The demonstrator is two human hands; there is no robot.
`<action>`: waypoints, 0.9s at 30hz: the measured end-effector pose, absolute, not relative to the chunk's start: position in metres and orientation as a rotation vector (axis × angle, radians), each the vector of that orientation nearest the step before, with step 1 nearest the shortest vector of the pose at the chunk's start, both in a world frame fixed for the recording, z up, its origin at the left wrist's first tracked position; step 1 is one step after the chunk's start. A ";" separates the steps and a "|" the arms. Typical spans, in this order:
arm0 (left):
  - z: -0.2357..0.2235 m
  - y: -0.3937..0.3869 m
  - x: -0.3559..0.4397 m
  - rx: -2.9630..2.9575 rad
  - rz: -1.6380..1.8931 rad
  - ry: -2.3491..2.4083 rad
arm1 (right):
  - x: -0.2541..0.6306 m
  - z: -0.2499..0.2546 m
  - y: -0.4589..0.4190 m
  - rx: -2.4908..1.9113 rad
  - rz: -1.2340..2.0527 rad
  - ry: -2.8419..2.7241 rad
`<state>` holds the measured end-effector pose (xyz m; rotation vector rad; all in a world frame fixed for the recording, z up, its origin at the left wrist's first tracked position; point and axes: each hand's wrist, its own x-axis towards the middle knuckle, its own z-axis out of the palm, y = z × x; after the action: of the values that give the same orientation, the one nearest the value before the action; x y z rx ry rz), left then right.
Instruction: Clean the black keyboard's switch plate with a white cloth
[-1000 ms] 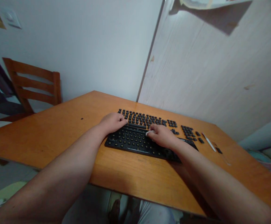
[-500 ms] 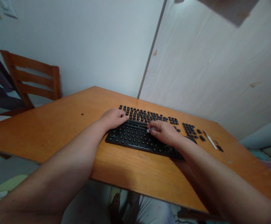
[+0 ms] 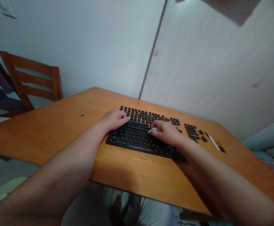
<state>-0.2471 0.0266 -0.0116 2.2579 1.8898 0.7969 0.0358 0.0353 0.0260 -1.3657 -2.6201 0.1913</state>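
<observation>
A black keyboard base (image 3: 132, 138) with its keycaps off lies on the table, rows of small round key posts showing. My left hand (image 3: 114, 120) is closed around its far left corner, the fingertips partly hidden. In my right hand (image 3: 166, 132), a small crumpled white wad (image 3: 154, 129), like tissue or cloth, is pinched between thumb and fingers over the far middle of the base. Just beyond lies the long spacebar keycap (image 3: 139, 123), near both hands. Behind it, black keycaps (image 3: 146, 116) are set out in rows.
More keycaps (image 3: 190, 129) stand to the right, beside a white pen-like stick (image 3: 212, 140) and a thin tool with a dark handle (image 3: 222, 149). One small dark piece (image 3: 82, 115) sits on the wooden table (image 3: 63, 125) at left. A wooden chair (image 3: 33, 75) stands beyond the left edge.
My right hand has shifted very slightly, and more of the white wad shows between its fingers. The left hand and the keyboard base look unmoved.
</observation>
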 end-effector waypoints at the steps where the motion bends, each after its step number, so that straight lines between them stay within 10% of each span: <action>1: -0.012 0.027 -0.247 2.259 0.791 1.891 | 0.035 0.026 0.035 -1.352 0.171 -2.641; 27: -0.007 0.024 -0.245 2.221 0.840 1.869 | 0.044 0.039 0.007 -1.216 0.221 -2.856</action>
<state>-0.2446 0.0235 -0.0071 2.2212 1.8689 0.8403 0.0437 0.0073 0.0392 -1.2161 -2.8563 0.2210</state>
